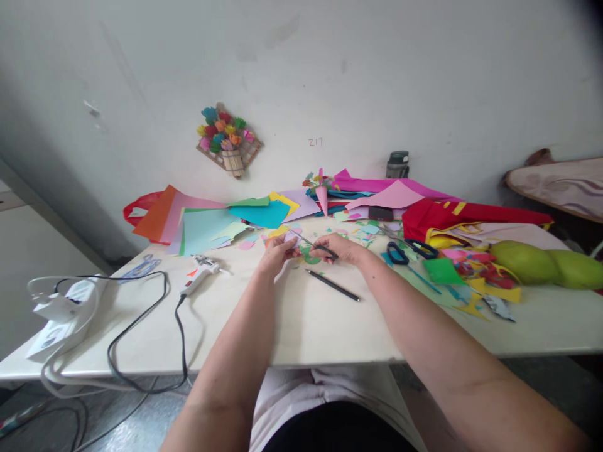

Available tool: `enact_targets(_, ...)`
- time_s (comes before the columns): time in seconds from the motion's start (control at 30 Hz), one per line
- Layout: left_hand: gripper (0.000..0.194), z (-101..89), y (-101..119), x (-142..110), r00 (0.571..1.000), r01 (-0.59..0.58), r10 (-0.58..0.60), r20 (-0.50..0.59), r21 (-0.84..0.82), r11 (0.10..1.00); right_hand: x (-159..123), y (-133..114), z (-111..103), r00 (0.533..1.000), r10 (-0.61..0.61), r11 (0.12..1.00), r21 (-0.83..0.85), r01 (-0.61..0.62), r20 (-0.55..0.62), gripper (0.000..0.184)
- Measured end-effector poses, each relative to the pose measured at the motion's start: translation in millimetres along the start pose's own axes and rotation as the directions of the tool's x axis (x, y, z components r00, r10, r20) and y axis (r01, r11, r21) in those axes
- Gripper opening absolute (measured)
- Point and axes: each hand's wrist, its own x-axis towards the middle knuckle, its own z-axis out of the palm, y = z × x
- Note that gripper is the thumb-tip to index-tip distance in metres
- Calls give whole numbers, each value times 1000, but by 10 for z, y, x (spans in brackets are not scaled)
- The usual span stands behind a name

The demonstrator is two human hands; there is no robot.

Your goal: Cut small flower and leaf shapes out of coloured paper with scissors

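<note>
The right hand [335, 247] is gripping the scissors [330, 253] by the handles, and the left hand [281, 252] is pinching the lilac paper [293, 239] between its fingers. The blades are pointing leftward and reaching the paper; whether they are biting into it is too small to tell. Both hands are working over the middle of the desk [226, 345], and small scraps [245, 245] are lying around them. Just nearer the person, a black pencil [333, 285] is lying at a slant.

Farther left, a glue gun [196, 279] is resting on the desk, its black cord looping beside a power strip [70, 314]. To the right, larger scissors [398, 253] are lying near more scraps. Behind the hands, coloured sheets [207, 226] are spreading along the wall, and a pink paper cone [321, 199] with small flowers is standing among them. Above, a flower ornament [228, 141] is hanging.
</note>
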Motion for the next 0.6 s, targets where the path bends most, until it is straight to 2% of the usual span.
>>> enact_targets(0.6,37,6,15,-16,1000,12,-12,1,9,1000,-100,-115,-4,998,-37,999,14,37,40,21)
